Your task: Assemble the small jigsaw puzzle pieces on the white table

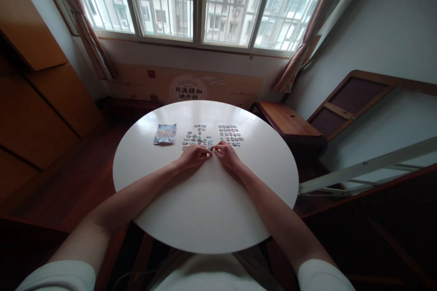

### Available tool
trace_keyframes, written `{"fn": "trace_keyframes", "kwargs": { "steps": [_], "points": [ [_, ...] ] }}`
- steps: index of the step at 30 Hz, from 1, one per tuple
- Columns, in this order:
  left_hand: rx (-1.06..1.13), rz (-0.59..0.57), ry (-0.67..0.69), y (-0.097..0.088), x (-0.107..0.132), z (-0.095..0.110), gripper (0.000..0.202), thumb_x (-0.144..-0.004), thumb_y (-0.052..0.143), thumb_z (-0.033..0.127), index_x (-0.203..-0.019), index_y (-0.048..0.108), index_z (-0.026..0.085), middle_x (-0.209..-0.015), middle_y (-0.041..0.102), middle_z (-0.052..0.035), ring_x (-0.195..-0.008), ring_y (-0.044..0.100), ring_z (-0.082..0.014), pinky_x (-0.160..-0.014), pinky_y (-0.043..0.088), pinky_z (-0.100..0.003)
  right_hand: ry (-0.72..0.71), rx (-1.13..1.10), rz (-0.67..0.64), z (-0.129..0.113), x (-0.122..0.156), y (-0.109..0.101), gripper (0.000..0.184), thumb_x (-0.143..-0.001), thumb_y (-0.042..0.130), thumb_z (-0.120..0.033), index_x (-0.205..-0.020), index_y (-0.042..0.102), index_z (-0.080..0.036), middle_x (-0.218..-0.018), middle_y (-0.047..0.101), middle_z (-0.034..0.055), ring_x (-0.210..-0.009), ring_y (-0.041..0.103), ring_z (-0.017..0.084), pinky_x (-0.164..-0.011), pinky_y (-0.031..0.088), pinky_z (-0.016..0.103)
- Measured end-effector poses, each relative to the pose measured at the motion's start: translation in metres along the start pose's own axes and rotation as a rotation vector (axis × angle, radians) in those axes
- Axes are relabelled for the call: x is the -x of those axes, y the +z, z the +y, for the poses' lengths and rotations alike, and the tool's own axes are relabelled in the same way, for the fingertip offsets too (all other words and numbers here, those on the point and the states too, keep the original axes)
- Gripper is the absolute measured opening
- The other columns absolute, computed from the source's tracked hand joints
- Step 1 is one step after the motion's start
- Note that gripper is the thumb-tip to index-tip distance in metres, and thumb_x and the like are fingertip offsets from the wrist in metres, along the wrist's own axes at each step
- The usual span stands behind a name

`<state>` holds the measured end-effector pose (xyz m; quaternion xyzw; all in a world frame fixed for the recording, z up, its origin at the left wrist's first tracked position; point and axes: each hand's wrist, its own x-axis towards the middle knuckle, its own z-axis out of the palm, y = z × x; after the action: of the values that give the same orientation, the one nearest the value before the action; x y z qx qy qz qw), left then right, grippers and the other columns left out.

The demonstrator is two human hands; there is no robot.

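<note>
Both hands meet over a round white table, at the near edge of a scatter of jigsaw puzzle pieces. My left hand is closed, its thumb and fingertips pinched together near a small puzzle piece. My right hand is closed in a pinch just beside it, fingertips almost touching the left ones. Puzzle pieces at the fingertips are partly hidden and tiny. More loose pieces lie in rows beyond my right hand. To the left is a colourful picture sheet or packet.
Behind the table stands a barred window with curtains and a printed board below it. A wooden bench or side table is at the right, near a leaning framed panel. Orange cabinets stand at the left.
</note>
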<state>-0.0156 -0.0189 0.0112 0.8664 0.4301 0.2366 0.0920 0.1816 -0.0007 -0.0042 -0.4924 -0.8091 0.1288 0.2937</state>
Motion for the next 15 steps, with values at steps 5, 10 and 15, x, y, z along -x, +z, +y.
{"fn": "trace_keyframes", "kwargs": {
  "steps": [5,10,15],
  "points": [
    [-0.013,0.004,-0.021,0.0001,-0.0006,0.0021,0.024,-0.088,0.054,0.031,-0.094,0.076,0.026,-0.075,0.069,0.0003,-0.068,0.061,-0.0123,-0.059,0.035,-0.021,0.000,-0.005,-0.009,-0.0004,0.0001,-0.0005,0.027,-0.088,0.054,-0.019,-0.102,0.075,-0.026,-0.098,0.063,0.0048,-0.085,0.062,0.016,-0.082,0.046,0.027],
    [-0.024,0.030,-0.067,0.0022,-0.0007,0.0024,0.027,-0.085,0.054,0.024,-0.098,0.076,0.027,-0.081,0.072,-0.0001,-0.073,0.064,-0.0140,-0.065,0.041,-0.022,-0.004,-0.019,0.011,0.0019,0.0001,0.0016,0.027,-0.086,0.055,-0.016,-0.103,0.075,-0.024,-0.098,0.063,0.0050,-0.082,0.061,0.015,-0.082,0.046,0.027],
    [-0.074,0.051,-0.220,0.0020,-0.0010,0.0032,0.033,-0.084,0.052,0.024,-0.110,0.073,0.026,-0.085,0.074,-0.0021,-0.077,0.066,-0.0175,-0.069,0.045,-0.025,0.027,-0.054,0.043,0.0017,-0.0002,0.0028,0.025,-0.084,0.057,-0.014,-0.101,0.075,-0.019,-0.096,0.062,0.0059,-0.070,0.058,0.012,-0.077,0.047,0.026]
  ]
}}
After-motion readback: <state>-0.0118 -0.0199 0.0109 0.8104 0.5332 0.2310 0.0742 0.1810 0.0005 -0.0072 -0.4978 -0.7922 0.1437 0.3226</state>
